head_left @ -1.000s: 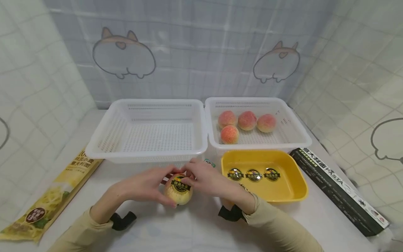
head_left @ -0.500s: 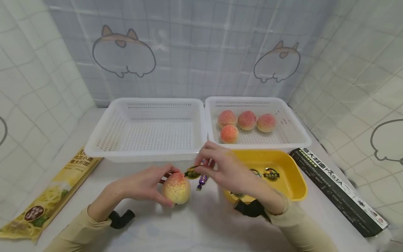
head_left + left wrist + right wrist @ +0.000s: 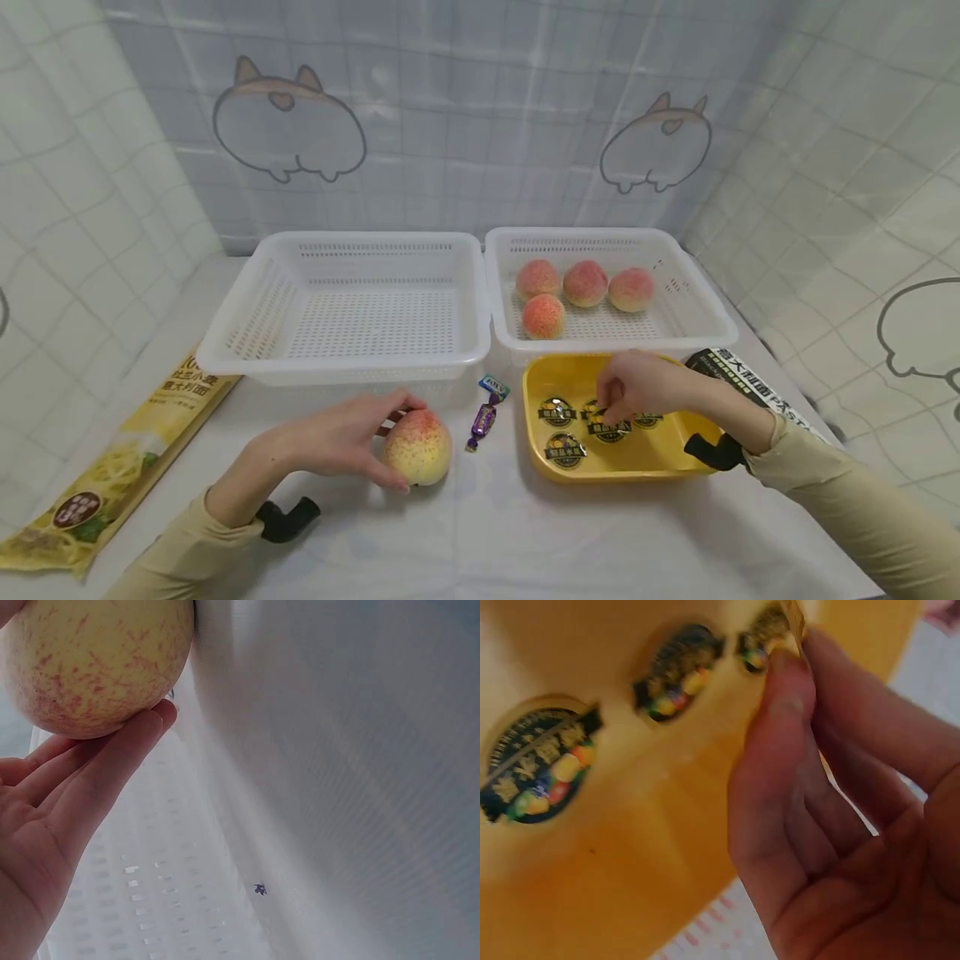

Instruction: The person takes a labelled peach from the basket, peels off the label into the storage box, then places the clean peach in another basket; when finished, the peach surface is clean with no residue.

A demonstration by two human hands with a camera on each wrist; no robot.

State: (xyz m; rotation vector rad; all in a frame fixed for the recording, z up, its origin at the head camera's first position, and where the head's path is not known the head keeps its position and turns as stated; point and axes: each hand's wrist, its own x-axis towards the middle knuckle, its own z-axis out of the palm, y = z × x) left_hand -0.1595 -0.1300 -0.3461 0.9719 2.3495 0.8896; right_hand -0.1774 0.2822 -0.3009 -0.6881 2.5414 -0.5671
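White cloth is covering the worktop [image 3: 487,533], and two white baskets are standing side by side at its far edge: the left basket [image 3: 225,346] with nothing showing in it, the right basket [image 3: 705,321] with four peaches [image 3: 585,283] inside. Near the right basket, the yellow tray [image 3: 701,467] is now taking the action. A second ago both hands were meeting over the near peach [image 3: 418,447], peeling a round label off its top; half a second ago the right hand was lifting that label away.

Now the right hand [image 3: 637,385] is reaching down into the tray, its fingertips pinching the sticker [image 3: 609,429] and lowering it among the other stickers [image 3: 558,411] lying there. From the right wrist view, thumb and finger are closing on the sticker's edge just above the tray floor, so it is not yet released.

Meanwhile the left hand [image 3: 341,433] is staying where it was, fingers curling round the peach and holding it on the worktop, left of a wrapped sweet [image 3: 483,412]. The peach's top is now showing bare, so I judge the peeling done and the peach ready to go on to a basket.
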